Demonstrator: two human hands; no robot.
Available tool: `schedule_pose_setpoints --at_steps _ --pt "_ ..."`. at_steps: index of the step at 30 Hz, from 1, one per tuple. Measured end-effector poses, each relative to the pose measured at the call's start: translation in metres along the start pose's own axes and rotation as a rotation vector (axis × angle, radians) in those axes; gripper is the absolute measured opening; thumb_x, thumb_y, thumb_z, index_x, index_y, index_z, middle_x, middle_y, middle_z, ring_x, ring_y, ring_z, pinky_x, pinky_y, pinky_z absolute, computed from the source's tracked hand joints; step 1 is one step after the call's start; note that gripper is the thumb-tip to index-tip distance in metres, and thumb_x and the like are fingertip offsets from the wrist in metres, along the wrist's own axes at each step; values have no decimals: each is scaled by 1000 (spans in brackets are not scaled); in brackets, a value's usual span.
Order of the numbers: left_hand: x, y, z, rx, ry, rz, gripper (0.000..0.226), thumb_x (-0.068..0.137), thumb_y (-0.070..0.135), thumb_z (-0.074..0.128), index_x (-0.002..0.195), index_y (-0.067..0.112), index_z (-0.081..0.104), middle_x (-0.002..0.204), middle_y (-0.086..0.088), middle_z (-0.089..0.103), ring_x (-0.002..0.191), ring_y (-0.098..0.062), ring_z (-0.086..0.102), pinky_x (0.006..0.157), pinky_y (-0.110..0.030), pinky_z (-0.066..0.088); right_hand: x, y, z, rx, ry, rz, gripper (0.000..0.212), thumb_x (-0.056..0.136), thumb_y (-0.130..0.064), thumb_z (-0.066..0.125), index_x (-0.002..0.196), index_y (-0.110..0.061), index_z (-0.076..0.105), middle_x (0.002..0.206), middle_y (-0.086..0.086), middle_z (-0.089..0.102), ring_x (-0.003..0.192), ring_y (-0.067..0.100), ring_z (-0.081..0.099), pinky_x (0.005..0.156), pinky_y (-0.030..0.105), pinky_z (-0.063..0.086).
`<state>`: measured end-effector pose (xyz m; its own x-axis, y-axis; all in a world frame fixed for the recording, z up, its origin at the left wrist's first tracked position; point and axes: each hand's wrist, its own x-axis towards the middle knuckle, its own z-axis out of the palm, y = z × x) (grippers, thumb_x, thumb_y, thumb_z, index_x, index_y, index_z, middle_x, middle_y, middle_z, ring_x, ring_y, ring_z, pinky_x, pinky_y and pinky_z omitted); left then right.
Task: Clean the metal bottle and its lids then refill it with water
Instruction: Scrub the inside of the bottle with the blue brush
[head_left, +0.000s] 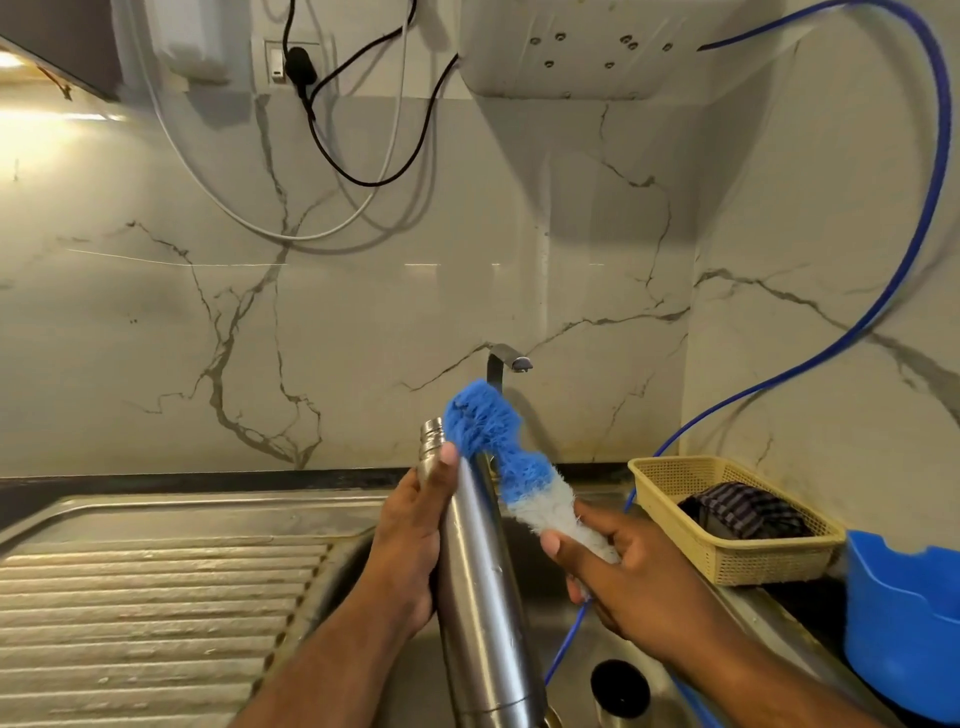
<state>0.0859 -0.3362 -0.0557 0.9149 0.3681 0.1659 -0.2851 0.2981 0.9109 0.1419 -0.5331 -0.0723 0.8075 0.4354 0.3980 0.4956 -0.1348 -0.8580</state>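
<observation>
The metal bottle (480, 587) stands nearly upright over the sink, its threaded mouth uncapped and leaning a little left. My left hand (410, 540) grips its upper body, thumb near the neck. A bottle brush (506, 457) with blue and white bristles sticks up just right of the bottle's mouth, outside it. My right hand (623, 577) holds the brush at its white lower bristles. No lids are plainly visible.
A steel sink (597, 649) with a dark round drain (620, 687) lies below, its ribbed drainboard (156, 613) at left. The tap (506, 364) stands behind the brush. A yellow basket (727, 519) with dark cloth, a blue tub (904, 623) and a blue hose (883, 286) are at right.
</observation>
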Motion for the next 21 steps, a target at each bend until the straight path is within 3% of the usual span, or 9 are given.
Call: schedule_pose_setpoints --at_steps 2,3,7,11,13,15,18,21 --pt "1 -1 0 36 14 16 91 51 58 93 124 17 58 101 -14 76 85 -31 76 66 -39 61 2 0 -1 41 29 29 23 94 -40 68 116 -33 70 62 6 64 41 9 45 43 22 35" --pt "2 -2 -1 49 11 20 92 49 54 94 125 17 58 102 -14 76 87 -31 76 67 -39 61 2 0 -1 66 33 43 23 95 -37 68 117 -31 69 62 6 62 40 9 43 41 21 34" --pt "2 -1 1 35 12 26 66 67 40 92 121 20 59 107 -15 74 88 -29 76 68 -38 61 0 -3 -2 66 -11 13 15 94 -40 69 107 -33 71 64 8 64 40 8 43 42 21 33" --pt "-1 2 1 46 13 34 44 80 48 74 115 21 69 100 -16 75 80 -27 73 67 -38 61 0 -1 -3 67 12 32 22 94 -40 68 115 -32 70 63 7 64 40 10 42 42 21 34" --pt "-1 3 1 31 9 10 43 86 49 68 114 17 69 98 -17 76 76 -28 73 62 -37 60 -1 -1 -1 -1 -10 14 26 92 -46 68 116 -36 69 65 6 66 44 9 48 46 23 39" --pt "-2 2 1 11 5 -16 54 84 58 70 117 15 67 100 -20 75 77 -31 74 63 -38 60 0 0 0 -2 -3 23 29 92 -48 68 119 -36 68 65 5 67 45 7 49 47 23 39" --pt "0 1 0 16 25 -10 89 55 65 89 123 15 61 105 -20 74 83 -32 74 68 -40 60 0 0 -1 46 3 35 27 93 -46 68 118 -37 69 64 6 64 43 9 44 44 23 35" --pt "3 0 -1 47 44 13 86 53 51 93 124 18 58 107 -17 74 88 -31 76 69 -40 61 1 -1 -2 40 2 16 20 93 -43 68 112 -37 71 63 7 63 42 10 44 44 22 34"
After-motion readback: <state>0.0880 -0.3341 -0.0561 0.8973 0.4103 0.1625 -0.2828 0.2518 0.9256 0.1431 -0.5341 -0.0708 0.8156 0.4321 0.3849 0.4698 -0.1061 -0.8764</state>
